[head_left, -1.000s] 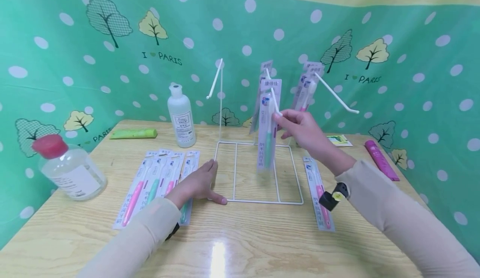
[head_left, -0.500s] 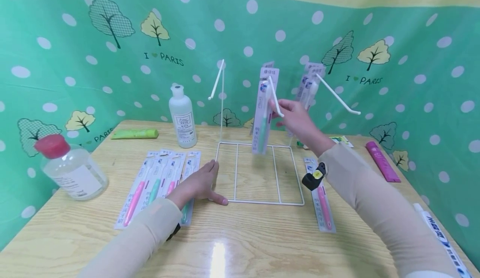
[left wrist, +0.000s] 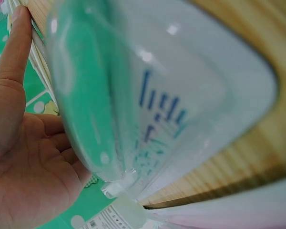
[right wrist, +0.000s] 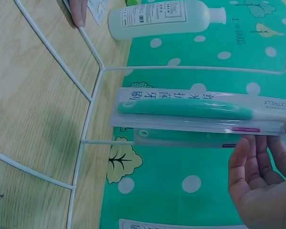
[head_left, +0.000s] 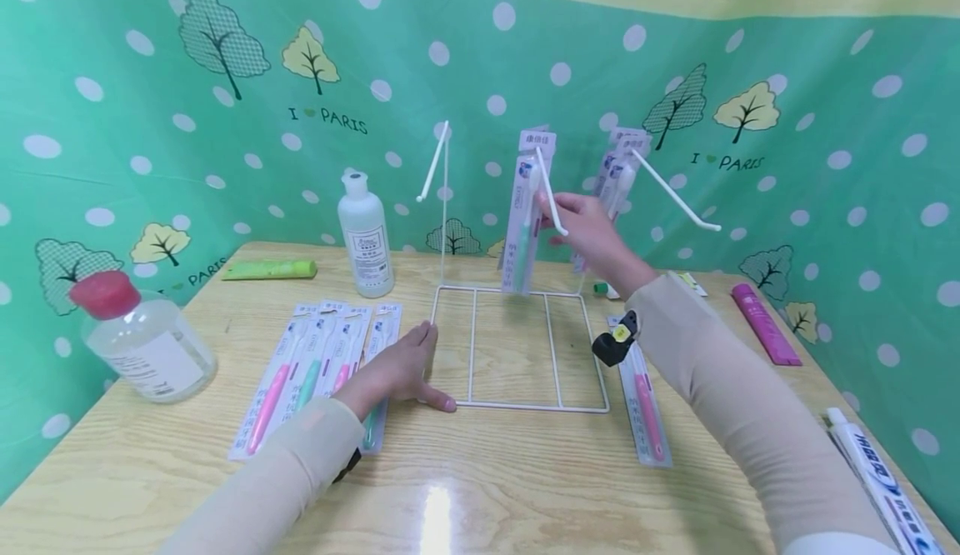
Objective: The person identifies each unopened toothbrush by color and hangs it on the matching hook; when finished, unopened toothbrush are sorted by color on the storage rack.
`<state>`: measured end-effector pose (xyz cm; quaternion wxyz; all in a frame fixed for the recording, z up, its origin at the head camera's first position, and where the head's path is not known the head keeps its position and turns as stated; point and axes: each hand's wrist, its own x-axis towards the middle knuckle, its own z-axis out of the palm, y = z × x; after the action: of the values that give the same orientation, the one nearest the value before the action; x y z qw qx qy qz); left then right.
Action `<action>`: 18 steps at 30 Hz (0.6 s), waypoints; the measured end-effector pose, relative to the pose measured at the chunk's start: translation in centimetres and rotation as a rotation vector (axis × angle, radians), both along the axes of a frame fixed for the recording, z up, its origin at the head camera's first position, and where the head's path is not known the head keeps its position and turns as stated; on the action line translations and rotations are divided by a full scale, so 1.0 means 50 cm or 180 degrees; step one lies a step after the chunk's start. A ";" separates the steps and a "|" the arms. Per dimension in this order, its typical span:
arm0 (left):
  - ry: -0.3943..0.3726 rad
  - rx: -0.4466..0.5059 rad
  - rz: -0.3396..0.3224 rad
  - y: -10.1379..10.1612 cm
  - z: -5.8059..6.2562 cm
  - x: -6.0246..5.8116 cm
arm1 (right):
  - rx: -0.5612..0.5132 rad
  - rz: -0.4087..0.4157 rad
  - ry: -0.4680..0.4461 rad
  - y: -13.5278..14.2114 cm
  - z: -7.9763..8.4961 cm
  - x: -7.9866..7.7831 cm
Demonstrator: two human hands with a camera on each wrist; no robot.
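Observation:
My right hand point(head_left: 592, 230) pinches the edge of a packaged toothbrush point(head_left: 519, 222) with a green handle. The pack hangs upright on the middle hook point(head_left: 552, 197) of a white wire rack point(head_left: 517, 407), in front of another green pack point(right wrist: 181, 137). On the right hook point(head_left: 675, 195) hang more packaged toothbrushes point(head_left: 621, 173); the left hook point(head_left: 432, 162) bears none. My left hand point(head_left: 401, 367) rests at the left front corner of the rack's base, fingers extended. Beside it lies a green toothbrush pack point(left wrist: 90, 95), close to the left wrist camera.
Several toothbrush packs point(head_left: 273, 397) lie at left. One pink pack point(head_left: 647, 409) lies right of the rack. Around them are a red-capped bottle point(head_left: 153, 347), a white bottle point(head_left: 365, 242), a green tube point(head_left: 270, 269), a magenta tube point(head_left: 765, 324) and a toothpaste tube point(head_left: 877, 476).
My right hand has moved the green toothbrush pack back along the middle hook, away from its tip, toward the pack behind. My left hand has stayed on the rack's base.

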<state>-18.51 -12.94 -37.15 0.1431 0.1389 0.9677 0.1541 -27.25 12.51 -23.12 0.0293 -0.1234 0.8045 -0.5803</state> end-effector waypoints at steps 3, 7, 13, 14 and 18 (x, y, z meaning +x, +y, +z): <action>0.0003 -0.0015 -0.0007 0.001 -0.001 0.000 | 0.0013 -0.0008 -0.0011 0.000 -0.001 -0.001; 0.0011 -0.0024 -0.0019 0.002 -0.003 -0.001 | 0.0118 -0.0048 -0.0007 0.005 0.001 -0.003; -0.0017 -0.0003 -0.0015 0.003 -0.001 -0.003 | 0.0300 -0.0053 0.0079 0.029 0.005 0.005; -0.0017 -0.0006 -0.0019 0.002 -0.001 -0.003 | 0.0318 -0.0051 0.0081 0.035 0.005 0.008; -0.0022 -0.0029 -0.0018 0.000 -0.002 -0.005 | 0.0454 -0.0034 0.0094 0.065 0.003 0.022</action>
<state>-18.75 -12.92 -37.25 0.1475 0.1405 0.9675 0.1498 -26.16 15.74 -22.97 0.0231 -0.1252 0.8447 -0.5198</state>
